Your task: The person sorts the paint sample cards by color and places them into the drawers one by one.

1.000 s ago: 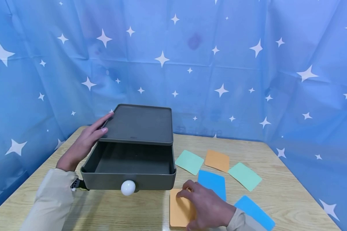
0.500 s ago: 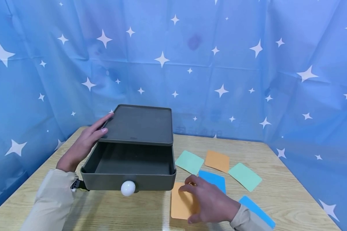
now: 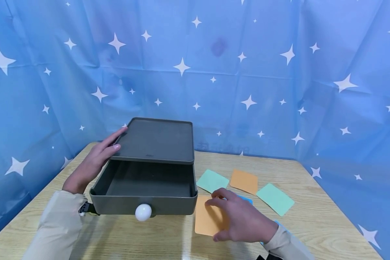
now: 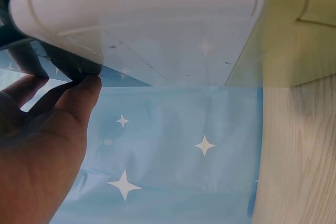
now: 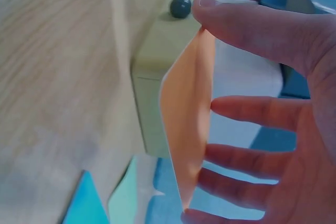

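Behind the table stands a blue curtain (image 3: 182,43) of thin, creased material, printed with white four-pointed stars. The table (image 3: 321,213) has a pale surface with fine wood grain. On it is a dark grey, smooth, matt box with rounded corners: its flat top (image 3: 156,139) has a low rim, and its drawer (image 3: 113,205), pulled out, carries a glossy white round knob (image 3: 143,212). The left hand (image 3: 91,164), fingers nearly straight, rests against the left edge of the top. The right hand (image 3: 242,218) is spread wide and holds an orange card (image 3: 206,220) by its edges, between thumb and fingers; the card, thin and slightly bent, is above the table, just beside the front right corner of the drawer. Farther back lie a mint card (image 3: 211,180), a second orange card (image 3: 244,181) and another mint one (image 3: 275,199). Two blue cards (image 3: 246,199) are partly hidden by the right hand and its beige sleeve (image 3: 284,242).
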### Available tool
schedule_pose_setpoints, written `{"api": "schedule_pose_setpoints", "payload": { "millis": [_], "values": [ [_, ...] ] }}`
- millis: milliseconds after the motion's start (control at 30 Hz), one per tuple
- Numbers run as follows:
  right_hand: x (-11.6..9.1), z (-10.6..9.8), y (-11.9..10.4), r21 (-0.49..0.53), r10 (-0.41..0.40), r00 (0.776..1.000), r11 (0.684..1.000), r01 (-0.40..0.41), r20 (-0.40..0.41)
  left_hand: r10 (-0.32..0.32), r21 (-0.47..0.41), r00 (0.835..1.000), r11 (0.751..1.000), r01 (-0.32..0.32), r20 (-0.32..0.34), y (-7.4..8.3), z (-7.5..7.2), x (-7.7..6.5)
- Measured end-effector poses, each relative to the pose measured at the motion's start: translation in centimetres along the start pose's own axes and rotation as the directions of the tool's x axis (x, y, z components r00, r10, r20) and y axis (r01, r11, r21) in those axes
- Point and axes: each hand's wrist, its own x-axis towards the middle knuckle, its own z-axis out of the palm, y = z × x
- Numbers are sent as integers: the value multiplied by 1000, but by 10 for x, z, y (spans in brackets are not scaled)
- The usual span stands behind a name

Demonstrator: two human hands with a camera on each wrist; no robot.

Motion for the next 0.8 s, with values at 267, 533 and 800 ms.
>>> {"api": "schedule_pose_setpoints", "payload": {
  "millis": [267,533,800],
  "values": [
    [-3,-18,5,5,25,999,1000,-25,-33,1,-2,1000,1000,-1,3,1,0,0],
    [-4,-36,9,16,25,996,1000,-24,-85,1,-7,1000,1000,-1,1,1,1,0],
    [-3,-50,11,8,-13,990,1000,14,-140,-1,-6,1000,1000,1,1,1,1,0]
  ]
}}
